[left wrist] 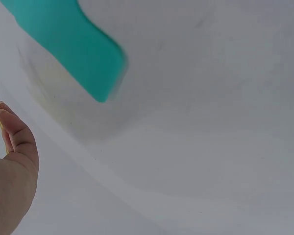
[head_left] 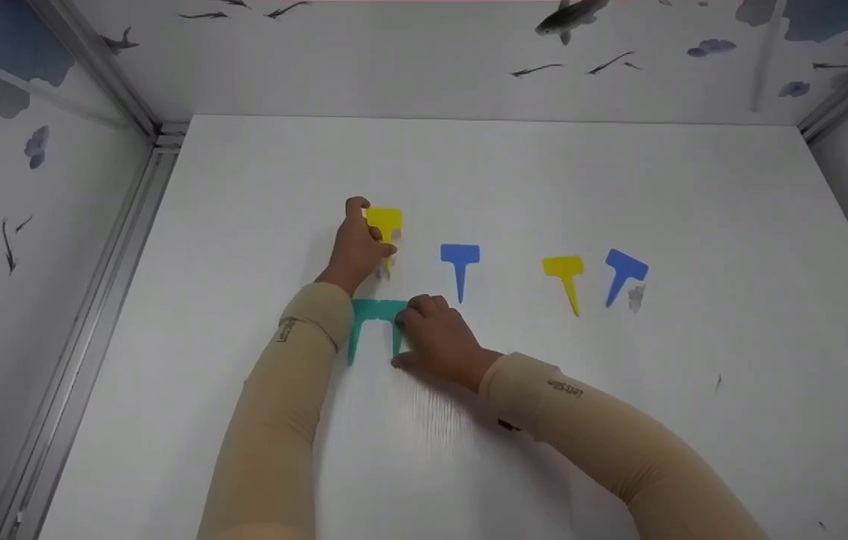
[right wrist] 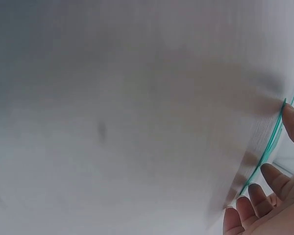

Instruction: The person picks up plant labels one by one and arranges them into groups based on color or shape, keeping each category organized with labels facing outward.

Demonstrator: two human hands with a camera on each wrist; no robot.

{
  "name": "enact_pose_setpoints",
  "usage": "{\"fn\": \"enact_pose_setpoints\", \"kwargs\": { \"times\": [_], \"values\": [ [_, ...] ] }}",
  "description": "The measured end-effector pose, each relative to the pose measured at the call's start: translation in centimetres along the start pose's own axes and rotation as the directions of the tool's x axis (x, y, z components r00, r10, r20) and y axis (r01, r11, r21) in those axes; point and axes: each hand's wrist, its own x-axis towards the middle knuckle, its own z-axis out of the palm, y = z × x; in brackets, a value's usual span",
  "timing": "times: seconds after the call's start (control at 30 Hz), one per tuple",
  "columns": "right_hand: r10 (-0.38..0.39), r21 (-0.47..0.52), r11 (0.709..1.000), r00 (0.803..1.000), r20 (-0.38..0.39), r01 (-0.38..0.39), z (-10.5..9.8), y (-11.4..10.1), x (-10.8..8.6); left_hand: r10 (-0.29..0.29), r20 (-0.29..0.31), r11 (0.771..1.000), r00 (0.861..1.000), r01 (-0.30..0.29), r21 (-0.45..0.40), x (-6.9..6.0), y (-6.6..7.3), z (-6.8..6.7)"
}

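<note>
My left hand (head_left: 355, 251) holds a yellow T-shaped plant label (head_left: 385, 217), its fingers at the left edge and the thumb over the stem. In the left wrist view only a thin yellow edge shows beside the fingers (left wrist: 17, 132). Nearer to me, two teal plant labels lie side by side, their heads touching or overlapping. By its ends, my right hand (head_left: 442, 337) grips the right teal label (head_left: 396, 341), fingers at the head and thumb by the stem tip. The left teal label (head_left: 354, 337) sits beside the left sleeve.
Right of the hands lie a blue label (head_left: 460, 253), another yellow label (head_left: 563, 265) and a tilted blue label (head_left: 627, 264). A grey smudge (head_left: 636, 298) marks the white table (head_left: 693, 450). Fish-patterned panels (head_left: 394, 60) stand behind and at the left.
</note>
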Motion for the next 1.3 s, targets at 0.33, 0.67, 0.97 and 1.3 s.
{"fn": "enact_pose_setpoints", "kwargs": {
  "times": [0.33,0.67,0.97,1.3],
  "values": [
    [-0.006,0.002,1.000,1.000,-0.002,0.006,-0.2,0.3,0.2,0.005,-0.012,0.999,1.000,-0.005,-0.042,-0.4,-0.3,-0.8],
    [-0.022,-0.019,1.000,1.000,-0.019,0.021,-0.1,0.5,0.2,0.012,-0.016,0.996,1.000,-0.013,-0.086,-0.7,-0.6,-1.3],
    [-0.015,-0.033,0.999,1.000,0.006,0.015,-0.3,0.6,0.3,0.044,-0.047,0.992,0.998,-0.049,-0.112,-1.8,-0.2,-1.8],
    [-0.015,0.041,0.999,1.000,-0.006,0.015,-0.6,1.2,0.1,0.010,-0.044,0.992,0.999,-0.016,-0.127,-2.8,-0.5,-1.8]
  ]
}}
